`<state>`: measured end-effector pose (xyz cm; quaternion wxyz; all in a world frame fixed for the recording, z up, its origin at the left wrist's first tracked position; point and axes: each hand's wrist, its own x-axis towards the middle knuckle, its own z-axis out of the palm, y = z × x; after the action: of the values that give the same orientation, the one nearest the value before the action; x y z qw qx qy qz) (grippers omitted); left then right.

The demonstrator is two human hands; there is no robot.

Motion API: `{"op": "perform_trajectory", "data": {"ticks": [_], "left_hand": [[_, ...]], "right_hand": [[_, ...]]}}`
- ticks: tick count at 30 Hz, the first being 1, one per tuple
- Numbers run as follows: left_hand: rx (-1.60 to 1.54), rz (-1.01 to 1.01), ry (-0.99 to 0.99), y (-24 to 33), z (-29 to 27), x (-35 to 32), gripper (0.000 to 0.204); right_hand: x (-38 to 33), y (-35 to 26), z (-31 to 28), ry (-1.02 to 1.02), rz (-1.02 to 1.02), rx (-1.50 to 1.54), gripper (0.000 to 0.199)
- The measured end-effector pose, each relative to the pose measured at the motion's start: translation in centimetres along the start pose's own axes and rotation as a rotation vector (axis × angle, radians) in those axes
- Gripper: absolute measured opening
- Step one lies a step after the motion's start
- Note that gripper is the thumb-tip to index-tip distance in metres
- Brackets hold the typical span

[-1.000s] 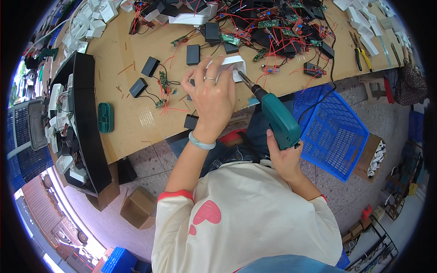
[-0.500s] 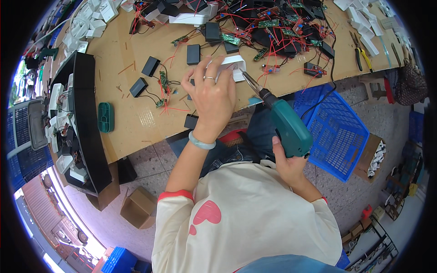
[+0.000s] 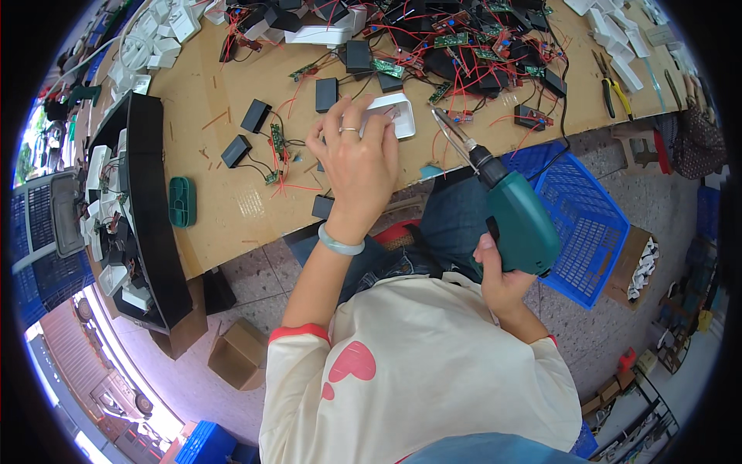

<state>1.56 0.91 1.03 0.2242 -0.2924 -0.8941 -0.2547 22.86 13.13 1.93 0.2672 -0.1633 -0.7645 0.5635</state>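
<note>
Since a second ago I see the green power screwdriver [image 3: 516, 223] drawn back: its bit was close to the white plastic housing [image 3: 393, 116] then, and now the tool sits lower and further out, its tip pointing up toward the housing from just off the table's front edge, clearly apart from it. My right hand [image 3: 496, 272] is wrapped round the grip from below, fingers closed on it. My left hand [image 3: 357, 158] has barely shifted; it lies palm down with fingers slightly spread, fingertips resting on the near edge of the housing, pinning it to the cardboard-covered table [image 3: 224, 209]. I read the pull-back as a pause between fastenings, not a finish, though I cannot see any screw. Left of that hand lie small black boxes [image 3: 255, 116] with red wires; beyond its fingertips, a tangle of circuit boards [image 3: 464, 39]. A blue crate [image 3: 583, 224] stands beside the tool hand.
</note>
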Motion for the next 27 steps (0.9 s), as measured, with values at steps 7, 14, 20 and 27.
{"op": "perform_trajectory", "data": {"ticks": [7,14,20,27], "left_hand": [[-0.136,-0.049,-0.04,-0.3,0.1,0.2,0.011],[-0.234,-0.139,-0.08,-0.4,-0.1,1.1,0.011],[-0.384,-0.238,-0.039,-2.7,-1.7,1.6,0.012],[-1.367,-0.699,0.513,-16.3,-13.8,3.4,0.024]], "right_hand": [[0.3,-1.1,-0.3,0.03,0.11,0.067,0.03],[0.4,-1.1,-0.2,0.012,0.112,0.071,0.031],[0.5,-1.1,0.2,0.034,0.118,0.066,0.037],[1.5,-1.7,0.7,0.105,0.109,0.123,0.031]]}}
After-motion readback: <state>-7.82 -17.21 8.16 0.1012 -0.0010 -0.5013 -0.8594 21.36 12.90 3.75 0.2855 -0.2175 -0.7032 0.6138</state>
